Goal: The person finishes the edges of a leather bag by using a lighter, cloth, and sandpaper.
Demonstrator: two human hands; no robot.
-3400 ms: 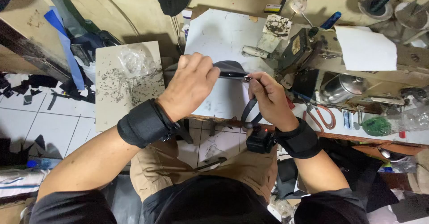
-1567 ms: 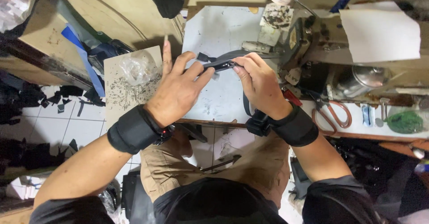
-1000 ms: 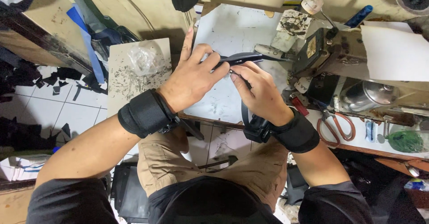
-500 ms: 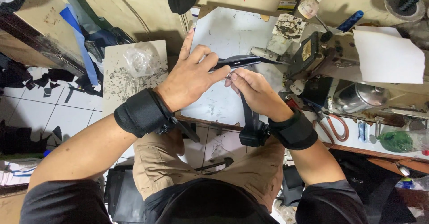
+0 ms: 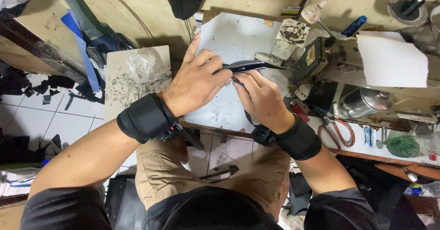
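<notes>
I find my left hand [image 5: 198, 84] pressing the thin black leather strap [image 5: 243, 66] against the pale scuffed work board [image 5: 224, 42] on the tabletop, index finger extended. My right hand [image 5: 262, 99] has its grip closed on the strap. Orange-handled scissors [image 5: 338, 133] lie well apart, rightward.

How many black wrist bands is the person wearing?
2. One black wrist band is on the left arm, behind the left hand. The other band is on the right arm, behind the right hand. Both hands hold a black strap.
</notes>
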